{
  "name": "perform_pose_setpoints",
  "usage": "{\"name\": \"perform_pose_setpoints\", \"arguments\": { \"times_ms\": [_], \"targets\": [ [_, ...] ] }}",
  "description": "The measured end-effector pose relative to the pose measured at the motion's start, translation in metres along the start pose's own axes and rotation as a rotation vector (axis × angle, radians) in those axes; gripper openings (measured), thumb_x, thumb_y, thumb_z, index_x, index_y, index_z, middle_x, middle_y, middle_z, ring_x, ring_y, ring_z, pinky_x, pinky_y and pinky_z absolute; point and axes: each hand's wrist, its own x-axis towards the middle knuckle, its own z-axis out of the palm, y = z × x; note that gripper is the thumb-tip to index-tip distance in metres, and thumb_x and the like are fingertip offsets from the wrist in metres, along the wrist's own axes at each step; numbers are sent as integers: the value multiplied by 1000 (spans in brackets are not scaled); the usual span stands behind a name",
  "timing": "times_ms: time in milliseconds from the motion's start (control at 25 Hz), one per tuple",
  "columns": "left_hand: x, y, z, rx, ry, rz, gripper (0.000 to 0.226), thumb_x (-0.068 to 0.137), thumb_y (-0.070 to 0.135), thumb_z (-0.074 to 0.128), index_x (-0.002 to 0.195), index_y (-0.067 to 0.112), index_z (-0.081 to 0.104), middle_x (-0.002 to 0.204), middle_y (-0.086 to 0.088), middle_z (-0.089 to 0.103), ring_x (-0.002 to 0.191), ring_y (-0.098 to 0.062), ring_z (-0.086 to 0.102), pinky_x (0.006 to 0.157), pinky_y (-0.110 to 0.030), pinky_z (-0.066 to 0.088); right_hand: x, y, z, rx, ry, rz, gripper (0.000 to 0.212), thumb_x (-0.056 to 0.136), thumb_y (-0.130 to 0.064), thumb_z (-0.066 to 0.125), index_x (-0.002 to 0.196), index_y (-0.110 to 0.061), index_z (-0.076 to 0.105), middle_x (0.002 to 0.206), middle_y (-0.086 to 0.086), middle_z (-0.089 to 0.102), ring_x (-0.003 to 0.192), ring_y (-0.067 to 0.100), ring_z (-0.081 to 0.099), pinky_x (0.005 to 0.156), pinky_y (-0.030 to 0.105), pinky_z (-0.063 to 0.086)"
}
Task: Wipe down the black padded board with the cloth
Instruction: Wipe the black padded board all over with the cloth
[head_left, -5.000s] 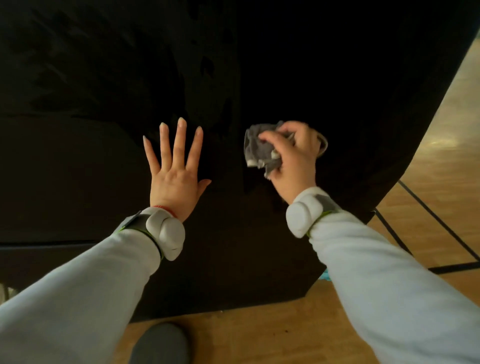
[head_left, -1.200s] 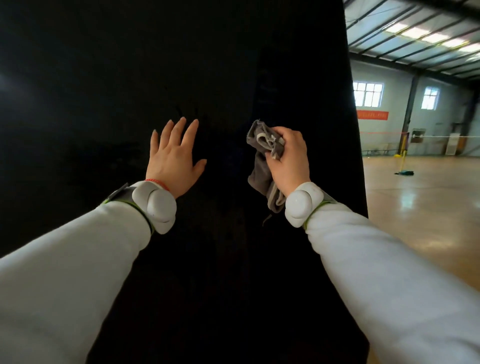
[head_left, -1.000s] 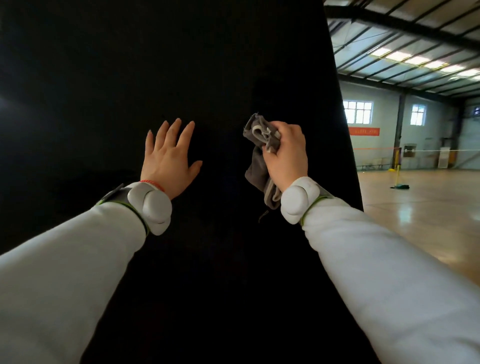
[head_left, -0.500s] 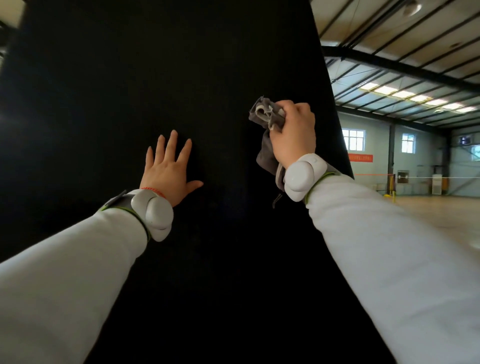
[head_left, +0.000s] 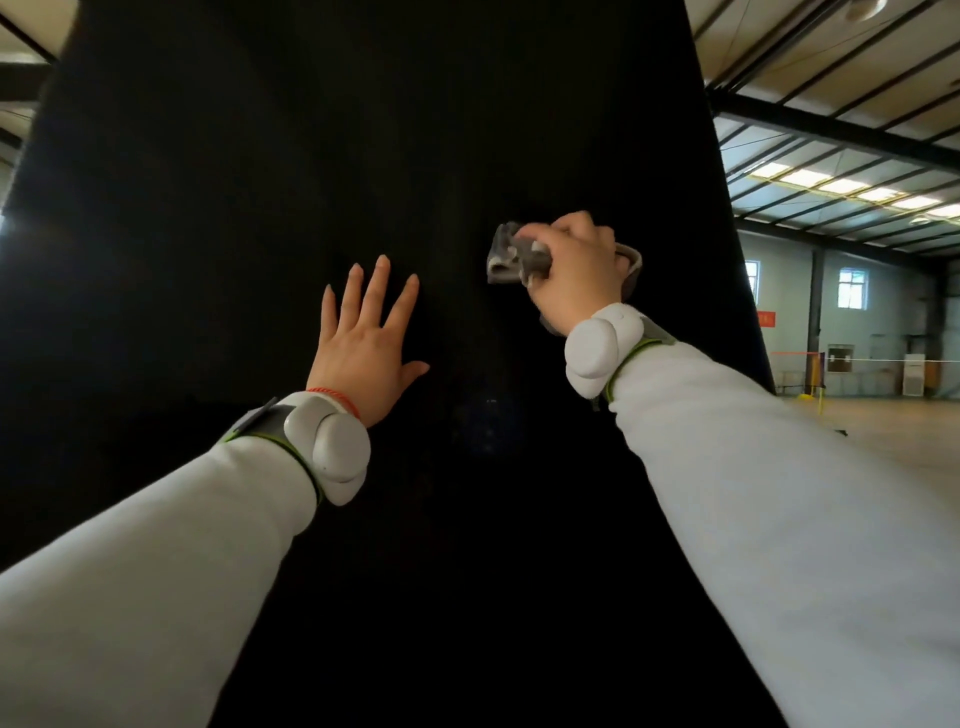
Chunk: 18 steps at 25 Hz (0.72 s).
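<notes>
The black padded board (head_left: 363, 130) stands upright with its long axis vertical. Its broad face is turned toward the person and fills the middle of the view, with its top and bottom running out of frame. The right hand (head_left: 576, 275) is against the board's face above mid-height, toward its right edge. Its grip is closed tight, the fingers curled round the grey cloth (head_left: 506, 254). The cloth is bunched and lies roughly crosswise. A crumpled wad sticks out left of the fist and a pale-edged fold shows on the right. The left hand (head_left: 363, 343) lies flat on the board, lower and to the left, fingers straight, spread and pointing up, holding nothing. Each wrist carries a white wrist unit (head_left: 332, 447) over a pale grey sleeve (head_left: 156, 571), and a red cord (head_left: 337, 397) circles the left wrist. To the right is a large hall with a glossy wooden floor (head_left: 893, 447), small windows (head_left: 852, 288), a red banner (head_left: 764, 318), a yellow post (head_left: 821, 369) and ceiling light panels (head_left: 841, 184) between dark beams.
</notes>
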Motion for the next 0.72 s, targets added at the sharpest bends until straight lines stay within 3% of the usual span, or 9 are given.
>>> {"name": "perform_pose_setpoints", "arguments": {
  "times_ms": [160,280,360,440,520,560,640,720],
  "targets": [
    [-7,-2,3,-28,30,18,84,90,42,53,150,18,-2,156,-9,-12,143,-29,-14,114,-46,-8,-43,5,13,-55,-137,-249,35,80,-17,59,110,-36,63,115,-5,46,109,20,36,82,32,18],
    [-12,-4,5,-20,32,-22,87,90,44,52,149,15,-4,156,-9,-13,142,-28,-15,114,-44,-9,-73,11,15,-110,-357,-396,27,82,-22,60,104,-35,67,111,-7,48,108,19,38,87,35,21],
    [-12,-4,6,-2,8,-33,87,90,45,50,149,15,-7,156,-9,-16,142,-28,-17,114,-44,-10,-68,13,7,-155,-427,-393,27,84,-21,57,106,-35,66,113,-4,50,108,21,40,91,36,26],
    [-11,-4,7,3,-1,-33,87,91,45,49,149,15,-9,155,-9,-17,142,-29,-17,114,-44,-10,-43,7,-3,-134,-224,-255,33,85,-17,53,112,-33,63,118,2,49,111,26,41,93,39,33],
    [-11,-6,8,12,8,-29,87,91,45,48,148,14,-10,155,-10,-17,142,-29,-18,114,-44,-11,-11,-6,-15,-47,59,-36,38,84,-15,53,118,-33,58,124,3,44,116,27,39,96,41,31],
    [-11,-6,9,15,8,-23,87,92,46,48,148,14,-10,155,-10,-18,142,-29,-18,113,-44,-11,3,-11,-17,-18,111,57,40,86,-15,53,121,-34,54,127,3,42,119,26,37,99,42,30],
    [-11,-6,11,18,5,-11,87,92,45,47,148,14,-11,155,-10,-18,141,-30,-18,113,-45,-12,17,-18,-12,-14,70,169,43,88,-17,51,126,-36,48,132,2,37,123,25,34,102,43,29],
    [-10,-6,14,11,12,-10,86,92,45,47,148,14,-10,155,-11,-18,141,-30,-19,112,-45,-13,14,-22,-1,-17,6,110,43,88,-18,49,125,-39,48,132,1,37,122,26,33,100,43,28]
  ]
}}
